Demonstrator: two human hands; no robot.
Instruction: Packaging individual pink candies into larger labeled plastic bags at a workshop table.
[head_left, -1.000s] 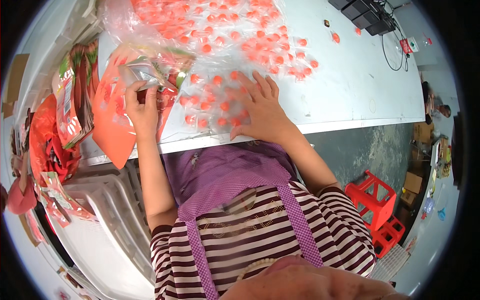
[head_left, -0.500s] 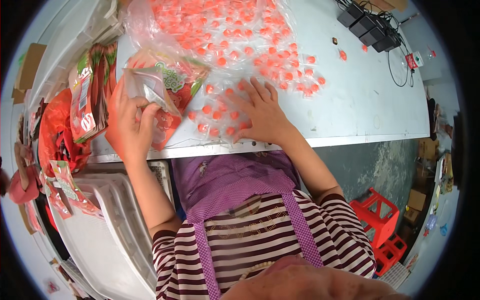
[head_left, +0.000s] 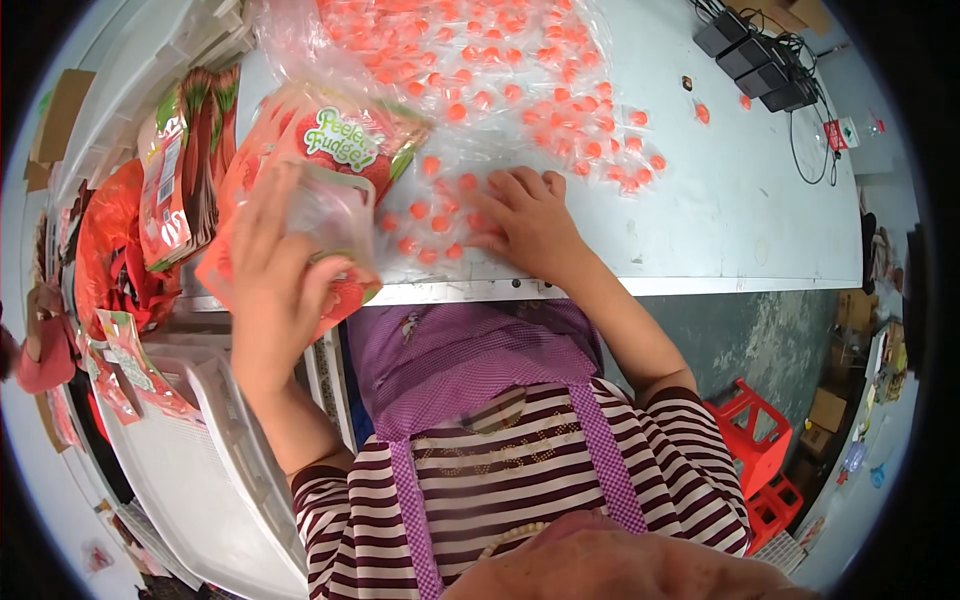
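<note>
My left hand (head_left: 268, 265) grips a red printed pouch (head_left: 338, 205), its mouth gaping toward the right; hand and pouch are smeared by motion. Beneath and behind it, another red pouch (head_left: 385, 125) with a green-lettered label lies on the table. Beside the mouth is a small group of red-orange candies (head_left: 425, 222) in clear wrappers. My right hand (head_left: 532, 225) rests at this group's right side, fingers apart and slightly bent, fingertips by the wrappers. Whether a candy lies under the palm is hidden. Farther back spreads a large heap of the same wrapped candies (head_left: 470, 60), partly on clear plastic film.
A stack of flat pouches (head_left: 175, 190) stands at the left, near a red plastic bag (head_left: 108, 240). White trays (head_left: 180, 470) are stacked below the table's left edge. Black power adapters (head_left: 755, 60) with cables lie at the back right. Red stools (head_left: 752, 435) stand on the floor.
My left hand has turned the pouch so its mouth faces the candies at the right. My right hand's fingers have bent from stretched out, and the small candy group has shifted slightly.
</note>
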